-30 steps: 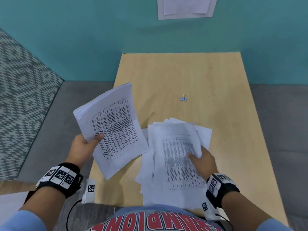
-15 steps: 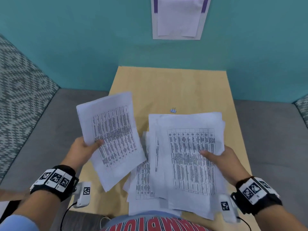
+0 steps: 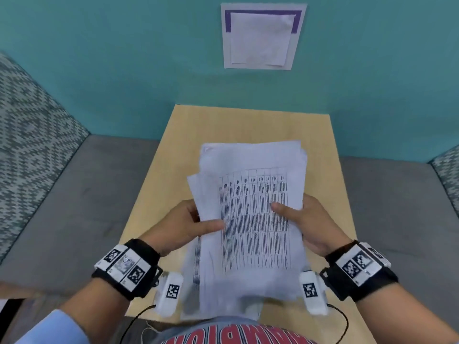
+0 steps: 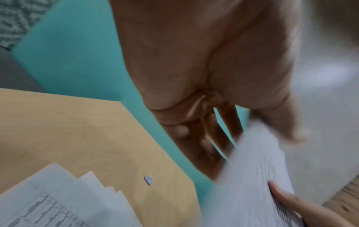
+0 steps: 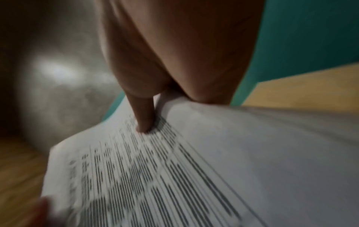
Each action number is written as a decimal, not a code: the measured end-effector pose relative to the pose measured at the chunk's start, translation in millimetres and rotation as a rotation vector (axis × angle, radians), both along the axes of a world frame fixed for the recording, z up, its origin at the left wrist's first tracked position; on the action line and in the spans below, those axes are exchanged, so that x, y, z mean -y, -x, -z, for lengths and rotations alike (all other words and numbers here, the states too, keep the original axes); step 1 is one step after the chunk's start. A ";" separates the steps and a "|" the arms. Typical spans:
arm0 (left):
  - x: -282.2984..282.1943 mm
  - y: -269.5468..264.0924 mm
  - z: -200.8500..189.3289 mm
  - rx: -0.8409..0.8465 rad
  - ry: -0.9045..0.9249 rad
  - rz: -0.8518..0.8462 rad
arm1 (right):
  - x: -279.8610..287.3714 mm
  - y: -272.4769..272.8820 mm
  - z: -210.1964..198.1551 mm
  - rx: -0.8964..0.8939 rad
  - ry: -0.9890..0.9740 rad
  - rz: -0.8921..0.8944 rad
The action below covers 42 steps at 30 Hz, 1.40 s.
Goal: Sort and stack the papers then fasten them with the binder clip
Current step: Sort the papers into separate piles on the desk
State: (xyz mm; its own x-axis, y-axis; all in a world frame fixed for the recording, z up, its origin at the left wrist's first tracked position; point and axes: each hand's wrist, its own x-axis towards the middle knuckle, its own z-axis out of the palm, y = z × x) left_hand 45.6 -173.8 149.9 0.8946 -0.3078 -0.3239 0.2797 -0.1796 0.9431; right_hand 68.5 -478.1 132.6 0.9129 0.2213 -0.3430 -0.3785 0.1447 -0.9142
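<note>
Backdrop: teal wall (image 3: pixel 124 70) behind a small wooden table (image 3: pixel 320 150), grey floor on both sides, so you're working in a pretty tight spot.
Stack: papers (image 3: pixel 250 212) are up off the table between both your hands, printed table facing you. Edges aren't flush yet; one sheet pokes out at the left and the far corners fan a bit.
Left hand: your left hand (image 3: pixel 183 224) grips the left edge, thumb on top, fingers underneath.
Right hand: your right hand (image 3: pixel 310 222) grips the right edge the same way, thumb on the print. Looks like you hold both sides so you can square the pile.
More sheets: the left wrist view shows a few papers still lying on the table (image 4: pixel 64 199).
Clip: binder clip (image 4: pixel 148 180) sits untouched on bare wood past those sheets, hidden behind the stack in the head view.
Room: bare wood beyond the stack for tapping edges; table sides are close, so I'd keep it centered.
</note>
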 end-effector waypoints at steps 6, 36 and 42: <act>20.3 15.1 -0.4 0.215 -0.041 -0.255 | 0.2 31.8 -23.5 0.359 0.139 0.187; 31.8 9.4 87.2 0.018 -0.147 -0.366 | -3.2 58.9 68.4 0.138 0.301 0.176; 46.3 14.4 82.3 -0.100 -0.244 -0.124 | 7.5 62.8 70.4 0.194 0.348 0.120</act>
State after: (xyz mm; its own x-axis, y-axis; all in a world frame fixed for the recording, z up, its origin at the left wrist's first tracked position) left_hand 31.2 -220.0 67.6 0.8803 -0.1005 -0.4636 0.4031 -0.3567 0.8428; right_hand 5.7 -485.6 62.2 0.9801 0.0111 -0.1981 -0.1941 -0.1528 -0.9690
